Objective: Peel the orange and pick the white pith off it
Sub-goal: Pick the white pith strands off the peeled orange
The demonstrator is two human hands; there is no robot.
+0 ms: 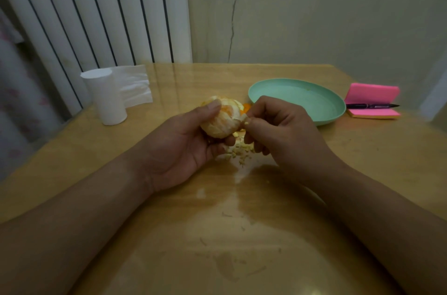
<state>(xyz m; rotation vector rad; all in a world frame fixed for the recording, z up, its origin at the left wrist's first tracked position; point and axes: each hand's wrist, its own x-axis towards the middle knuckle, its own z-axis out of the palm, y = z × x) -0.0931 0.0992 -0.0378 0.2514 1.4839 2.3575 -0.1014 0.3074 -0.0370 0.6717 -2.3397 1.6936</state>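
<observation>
Cupping the orange (221,120) above the table (338,161), my left hand (183,147) closed round it; its axis was unclear. My right hand (278,130) pinched a pith strip (244,117) at its side. Crumbly pith bits (239,151) lay below.

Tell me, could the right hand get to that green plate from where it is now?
Probably yes. The right hand is pinching pith at the orange, and the green plate lies just beyond it on the table, with nothing between. It would have to let go of the pith first.
</observation>
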